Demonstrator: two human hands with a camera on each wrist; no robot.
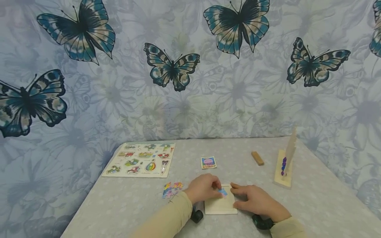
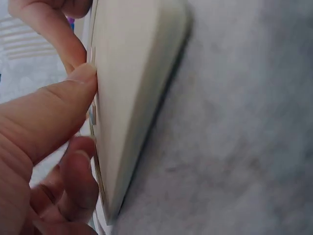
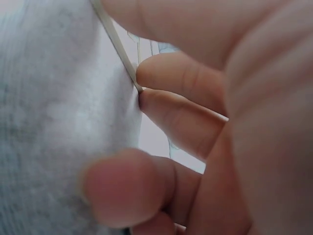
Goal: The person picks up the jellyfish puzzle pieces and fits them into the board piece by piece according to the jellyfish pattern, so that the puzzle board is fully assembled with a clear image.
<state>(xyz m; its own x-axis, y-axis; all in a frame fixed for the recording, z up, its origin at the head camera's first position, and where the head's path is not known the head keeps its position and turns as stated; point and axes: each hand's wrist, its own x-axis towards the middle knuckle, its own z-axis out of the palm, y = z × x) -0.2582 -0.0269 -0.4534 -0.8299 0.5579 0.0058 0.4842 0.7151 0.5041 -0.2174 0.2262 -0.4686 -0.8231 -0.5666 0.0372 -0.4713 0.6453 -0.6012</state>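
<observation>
A small pale wooden puzzle tray [image 1: 220, 209] lies on the table in front of me. Thumb and forefinger of my left hand [image 1: 204, 188] pinch a small jigsaw piece at the tray's surface; the fingers mostly hide it. Blue and pink pieces [image 1: 223, 192] show in the recess beside the fingertips. In the left wrist view the thumb [image 2: 58, 105] meets the forefinger over the tray [image 2: 129, 93]. My right hand [image 1: 257, 200] rests along the tray's right side, its extended fingers [image 3: 181, 115] touching the edge.
Loose jigsaw pieces [image 1: 172, 189] lie left of the tray. A small picture card [image 1: 208, 162] sits behind it, and a large picture board [image 1: 138, 160] at the back left. On the right are a wooden block [image 1: 257, 158] and an upright stand with purple beads [image 1: 282, 178].
</observation>
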